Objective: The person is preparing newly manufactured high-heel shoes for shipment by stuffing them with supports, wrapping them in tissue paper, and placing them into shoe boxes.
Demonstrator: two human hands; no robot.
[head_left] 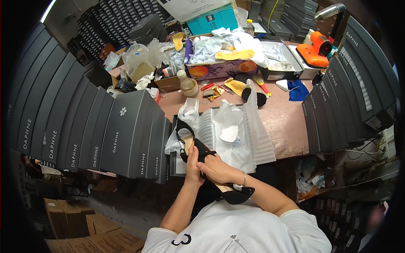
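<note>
A pair of black strappy shoes with pale insoles is held between my two hands over an open shoe box. One black shoe [185, 135] points up and away from me, its strap looping over the box's left side. The other black shoe [237, 195] lies below my right wrist, close to my white shirt. My left hand [193, 165] is closed along the shoes from the left. My right hand [219, 168], below a bracelet, wraps them from the right; its fingertips are partly hidden. Inside the grey box are white tissue paper [228, 116] and ribbed foam wrap [207, 126].
Stacked grey shoe boxes [126, 135] wall the left side; more boxes [337, 92] rise at the right. Behind the open box are a glue bottle [187, 84], yellow insoles [235, 87], a blue cloth [298, 90], a paper-filled carton [211, 71] and an orange device [314, 52].
</note>
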